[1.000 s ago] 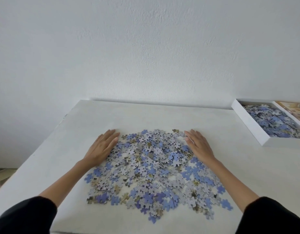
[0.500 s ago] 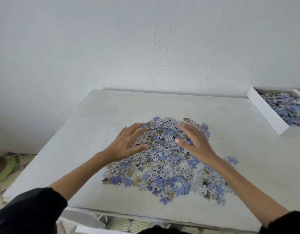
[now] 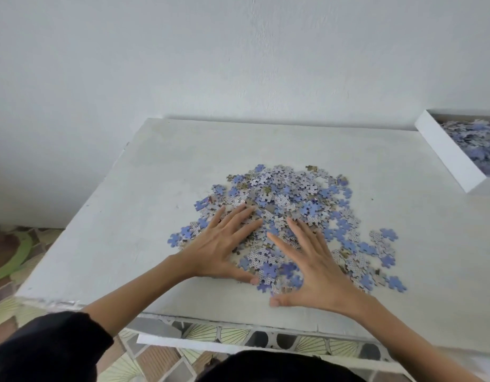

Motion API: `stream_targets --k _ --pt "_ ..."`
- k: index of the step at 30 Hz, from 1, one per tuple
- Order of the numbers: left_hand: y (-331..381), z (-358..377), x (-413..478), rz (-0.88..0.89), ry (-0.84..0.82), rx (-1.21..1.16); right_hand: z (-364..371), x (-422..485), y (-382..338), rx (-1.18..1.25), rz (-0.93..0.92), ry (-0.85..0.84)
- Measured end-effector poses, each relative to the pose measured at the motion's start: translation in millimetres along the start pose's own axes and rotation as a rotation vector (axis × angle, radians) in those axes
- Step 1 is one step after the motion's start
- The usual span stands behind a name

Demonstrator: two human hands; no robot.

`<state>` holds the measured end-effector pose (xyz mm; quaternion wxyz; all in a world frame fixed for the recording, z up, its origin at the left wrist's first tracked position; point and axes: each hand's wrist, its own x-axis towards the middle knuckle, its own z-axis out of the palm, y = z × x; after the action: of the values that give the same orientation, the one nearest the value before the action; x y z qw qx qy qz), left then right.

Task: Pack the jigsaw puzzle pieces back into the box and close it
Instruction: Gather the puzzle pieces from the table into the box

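Note:
A heap of blue, white and tan jigsaw pieces lies spread on the white table. My left hand rests flat on the near left part of the heap, fingers straight and spread. My right hand lies flat beside it on the near middle of the heap, thumb stretched out toward the table's front edge. Between the two thumbs sits a clump of pieces. The open white box stands at the far right edge of the view, holding several pieces; its right part is cut off.
The table's front edge runs just below my hands, with patterned floor tiles under it. A white wall rises behind the table. Loose pieces trail to the right of the heap. Bare tabletop lies to the left and between heap and box.
Both hands slid from the far sides of the heap toward me and closer together, dragging pieces into a tighter pile. The view shifted left and down, so the box sits farther right.

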<state>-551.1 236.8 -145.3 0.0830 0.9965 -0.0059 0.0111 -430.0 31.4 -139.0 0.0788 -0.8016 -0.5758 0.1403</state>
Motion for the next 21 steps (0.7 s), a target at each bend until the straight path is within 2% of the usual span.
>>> stream_targets --k 6,12,16,21 --pt "2.1 -3.7 5.4 -0.019 -0.004 0.026 4.3 6.5 -1.8 -0.058 0.037 0.075" --pt "-4.0 -10.0 18.8 -0.026 0.024 0.011 1.4 22.5 0.1 0.0 0.08 0.129" --pt "-21.2 -23.8 8.3 0.031 0.082 -0.043 -9.1 21.4 11.7 0.042 0.06 0.169" --pt "-49.9 -23.2 -25.0 0.059 0.01 -0.114 -25.8 -1.4 45.5 0.126 0.06 0.203"
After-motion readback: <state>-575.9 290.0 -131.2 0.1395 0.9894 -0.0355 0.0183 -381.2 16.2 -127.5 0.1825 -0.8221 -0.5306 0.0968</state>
